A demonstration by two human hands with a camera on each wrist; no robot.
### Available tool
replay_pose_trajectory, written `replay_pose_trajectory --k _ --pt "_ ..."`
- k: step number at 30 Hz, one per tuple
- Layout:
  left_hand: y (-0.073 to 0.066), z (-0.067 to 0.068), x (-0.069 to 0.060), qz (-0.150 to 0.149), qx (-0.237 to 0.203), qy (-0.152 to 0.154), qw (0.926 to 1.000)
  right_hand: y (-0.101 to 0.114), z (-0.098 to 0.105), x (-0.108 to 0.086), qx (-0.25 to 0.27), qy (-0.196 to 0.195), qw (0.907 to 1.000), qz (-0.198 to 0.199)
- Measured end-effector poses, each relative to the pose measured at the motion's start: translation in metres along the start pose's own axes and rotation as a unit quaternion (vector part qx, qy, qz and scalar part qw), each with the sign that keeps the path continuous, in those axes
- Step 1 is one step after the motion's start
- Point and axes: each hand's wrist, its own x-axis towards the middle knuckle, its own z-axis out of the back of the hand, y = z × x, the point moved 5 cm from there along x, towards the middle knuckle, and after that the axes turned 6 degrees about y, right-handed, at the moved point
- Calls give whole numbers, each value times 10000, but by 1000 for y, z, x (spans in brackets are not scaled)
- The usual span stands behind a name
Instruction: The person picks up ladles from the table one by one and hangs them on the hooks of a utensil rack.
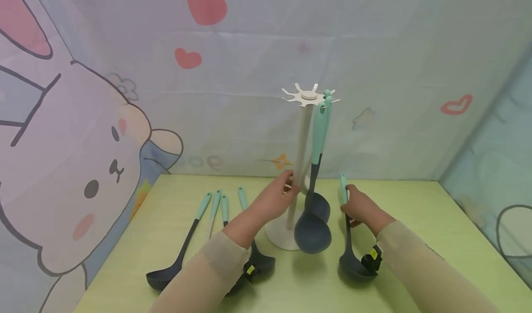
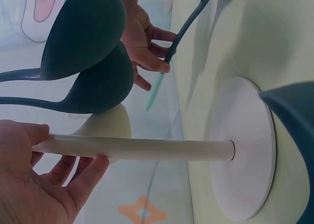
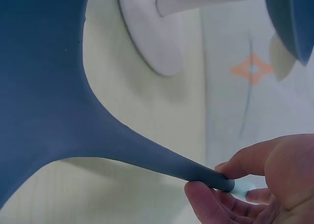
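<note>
A white utensil stand (image 1: 303,140) rises from a round base at the table's middle, topped by a ring of hooks. My left hand (image 1: 274,196) holds its pole between thumb and fingers, plain in the left wrist view. Two dark ladles (image 1: 312,233) with mint handles hang from the hooks on the right side. Behind them a cream-coloured utensil head (image 2: 105,123) shows partly. To the right of the stand, my right hand (image 1: 361,207) pinches another dark ladle (image 3: 147,150) where its dark shaft meets the mint handle. That ladle's bowl points toward me, low over the table.
Left of the stand lie several mint-handled utensils, among them a dark ladle (image 1: 164,277) and a dark-headed utensil (image 1: 262,262). My left forearm partly covers them. The pale green table (image 1: 420,220) ends at a printed cloth backdrop (image 1: 249,96).
</note>
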Motion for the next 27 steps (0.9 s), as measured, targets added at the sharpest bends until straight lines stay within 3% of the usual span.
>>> replay_pose_trajectory --k 16,27 --pt "-1 3 -1 -126 116 -93 9998 40 18 -34 -134 -532 9975 438" --pt "-1 2 0 -163 158 -178 9996 62 36 -63 -145 -1097 9904 833"
